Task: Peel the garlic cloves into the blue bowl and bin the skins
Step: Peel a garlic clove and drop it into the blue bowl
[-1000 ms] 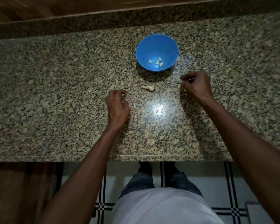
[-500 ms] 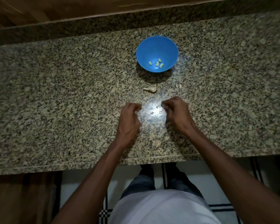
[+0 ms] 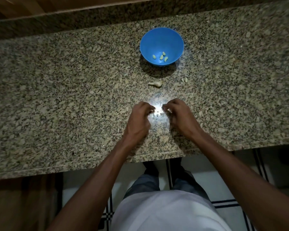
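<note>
The blue bowl stands toward the back of the granite counter with several peeled garlic cloves in its bottom. A garlic stem remnant lies just in front of it. Nearer the front edge, my left hand and my right hand sit close together, fingers curled, tips down on the counter. Pale garlic skins show pinched at the fingertips of each hand. Tiny skin scraps lie between them in a bright glare spot.
A few loose skin flakes lie to the right of the stem. The counter's front edge runs just behind my wrists, with tiled floor below. A raised granite ledge backs the counter. No bin is in view.
My hands came in from wide apart, right hand carrying a skin from beside the bowl, and now nearly meet in front of the stem. The bowl and stem have not moved.
</note>
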